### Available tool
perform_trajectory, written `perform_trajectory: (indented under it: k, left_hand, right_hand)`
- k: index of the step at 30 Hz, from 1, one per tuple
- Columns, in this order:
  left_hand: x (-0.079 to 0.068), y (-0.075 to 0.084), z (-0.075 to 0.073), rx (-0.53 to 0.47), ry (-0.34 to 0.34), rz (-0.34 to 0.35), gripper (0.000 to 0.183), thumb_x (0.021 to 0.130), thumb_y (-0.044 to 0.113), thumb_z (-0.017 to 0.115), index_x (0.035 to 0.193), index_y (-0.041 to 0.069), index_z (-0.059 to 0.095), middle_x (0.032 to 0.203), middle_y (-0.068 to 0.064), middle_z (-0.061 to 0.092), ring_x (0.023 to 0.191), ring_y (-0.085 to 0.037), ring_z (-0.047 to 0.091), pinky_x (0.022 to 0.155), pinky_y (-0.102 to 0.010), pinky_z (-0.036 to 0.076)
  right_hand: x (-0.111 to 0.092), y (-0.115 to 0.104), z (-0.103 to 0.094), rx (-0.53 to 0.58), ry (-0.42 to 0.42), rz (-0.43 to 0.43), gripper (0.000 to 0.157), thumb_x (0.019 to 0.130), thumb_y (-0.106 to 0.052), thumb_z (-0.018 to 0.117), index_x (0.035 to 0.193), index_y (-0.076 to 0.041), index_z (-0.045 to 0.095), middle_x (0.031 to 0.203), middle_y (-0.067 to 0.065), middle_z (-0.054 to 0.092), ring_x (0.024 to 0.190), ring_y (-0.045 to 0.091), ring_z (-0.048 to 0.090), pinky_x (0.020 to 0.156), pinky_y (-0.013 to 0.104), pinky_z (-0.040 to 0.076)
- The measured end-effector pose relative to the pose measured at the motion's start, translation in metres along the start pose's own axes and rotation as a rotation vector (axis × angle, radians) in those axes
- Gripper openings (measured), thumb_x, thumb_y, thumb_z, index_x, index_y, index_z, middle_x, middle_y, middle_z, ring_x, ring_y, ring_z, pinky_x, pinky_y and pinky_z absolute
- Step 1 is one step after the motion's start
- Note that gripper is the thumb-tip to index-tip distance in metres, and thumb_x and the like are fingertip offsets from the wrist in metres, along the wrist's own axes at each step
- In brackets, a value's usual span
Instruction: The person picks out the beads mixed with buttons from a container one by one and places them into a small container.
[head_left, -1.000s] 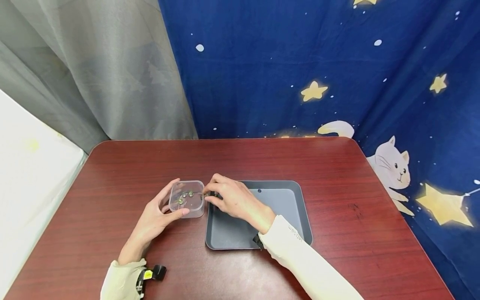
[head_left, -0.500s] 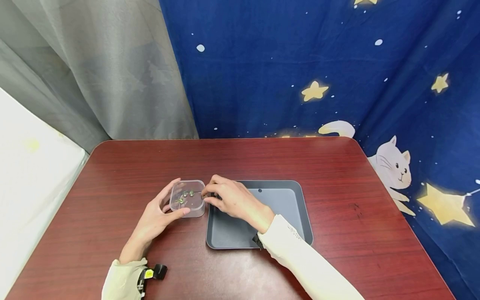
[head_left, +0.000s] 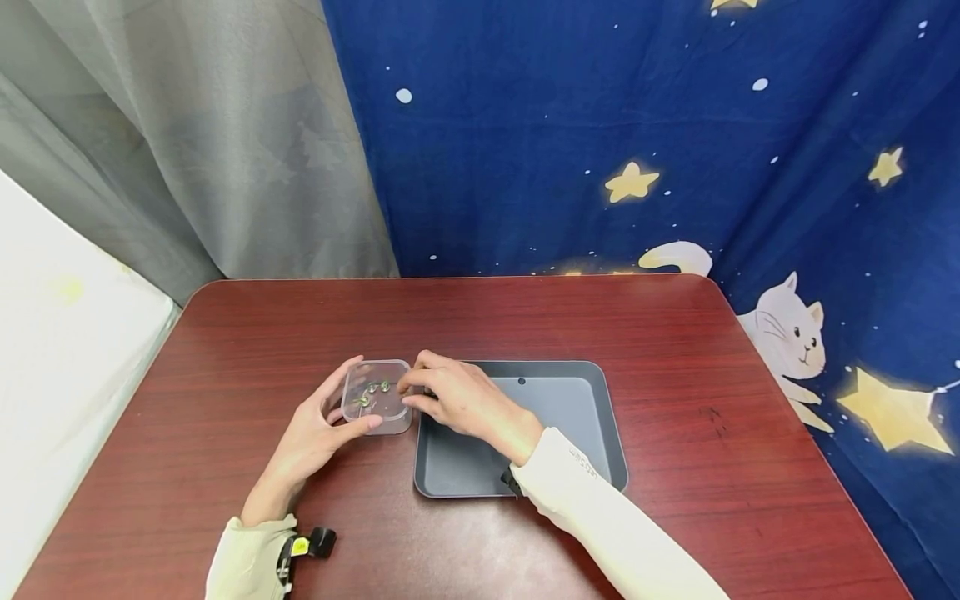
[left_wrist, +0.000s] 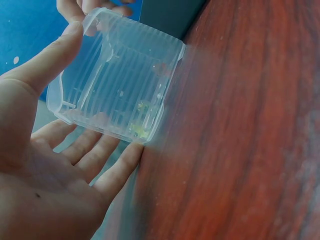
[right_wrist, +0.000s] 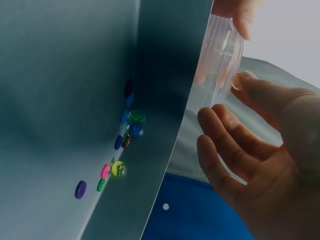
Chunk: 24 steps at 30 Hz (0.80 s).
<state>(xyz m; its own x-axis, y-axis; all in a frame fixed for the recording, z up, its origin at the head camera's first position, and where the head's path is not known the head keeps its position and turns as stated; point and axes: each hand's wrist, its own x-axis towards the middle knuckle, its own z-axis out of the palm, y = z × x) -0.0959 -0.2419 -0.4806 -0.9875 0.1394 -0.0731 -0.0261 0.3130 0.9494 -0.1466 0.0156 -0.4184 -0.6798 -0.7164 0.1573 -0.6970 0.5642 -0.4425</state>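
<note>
A clear square plastic box stands left of the grey tray. My left hand grips it, thumb along the near side and fingers around the far left. Several small glass marbles with green inside lie in the box. My right hand reaches over the box's right rim, thumb and index finger close together. In the right wrist view, a small rounded translucent thing shows at the thumb tip, and the other fingers are spread apart.
In the tray lie several coloured discs like buttons, among them a purple disc and a pink disc, and several glass marbles. The dark red table extends around the tray. A blue curtain hangs behind it.
My right hand has shifted slightly left, its fingertips now further over the box's rim. My left hand keeps its grip on the box. The head view has shifted slightly.
</note>
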Motion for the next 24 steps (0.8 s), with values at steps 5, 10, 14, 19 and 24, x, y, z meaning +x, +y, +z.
perform_trajectory:
  k: [5,10,14,19,24]
  left_hand:
    - [0.0003,0.0005,0.0001,-0.003,0.0,0.003,0.091,0.092,0.025,0.082,0.165,0.03,0.028,0.166,-0.006,0.039,0.127,-0.034,0.065,0.086,-0.019,0.058]
    - [0.0003,0.0005,-0.0002,0.004,0.004,0.01,0.091,0.092,0.025,0.082,0.165,0.03,0.028,0.166,-0.006,0.04,0.126,-0.032,0.066,0.086,-0.018,0.057]
    - [0.0006,0.0003,-0.0004,0.002,0.002,0.011,0.091,0.092,0.025,0.082,0.165,0.03,0.028,0.167,-0.004,0.038,0.127,-0.032,0.065,0.086,-0.019,0.057]
    - [0.0009,0.0,-0.0005,-0.011,-0.004,0.009,0.091,0.092,0.025,0.082,0.165,0.03,0.028,0.168,-0.003,0.036,0.127,-0.033,0.065,0.085,-0.02,0.058]
    - [0.001,0.0001,-0.0012,-0.011,-0.003,0.011,0.091,0.092,0.024,0.082,0.166,0.03,0.028,0.168,-0.003,0.037,0.127,-0.032,0.065,0.085,-0.02,0.058]
  right_hand:
    - [0.0007,0.0,0.0009,-0.002,0.0,-0.004,0.019,0.101,-0.032,0.07,0.118,-0.026,0.076,0.108,-0.006,0.065,0.08,0.005,0.058,0.071,0.021,0.049]
    - [0.0013,-0.0001,0.0015,0.0,-0.004,0.003,0.021,0.101,-0.032,0.07,0.119,-0.024,0.076,0.108,-0.005,0.066,0.079,0.005,0.057,0.072,0.022,0.049]
    - [0.0018,0.0,0.0017,-0.008,-0.007,0.01,0.02,0.101,-0.033,0.069,0.119,-0.026,0.076,0.108,-0.006,0.066,0.079,0.004,0.057,0.072,0.021,0.049]
    - [0.0017,-0.0005,0.0013,-0.006,-0.007,0.016,0.019,0.101,-0.032,0.07,0.118,-0.028,0.076,0.107,-0.007,0.065,0.079,0.004,0.058,0.071,0.021,0.048]
    - [0.0011,-0.0008,0.0001,-0.013,0.002,0.013,0.018,0.1,-0.032,0.071,0.117,-0.028,0.076,0.108,-0.008,0.066,0.081,0.004,0.06,0.073,0.022,0.05]
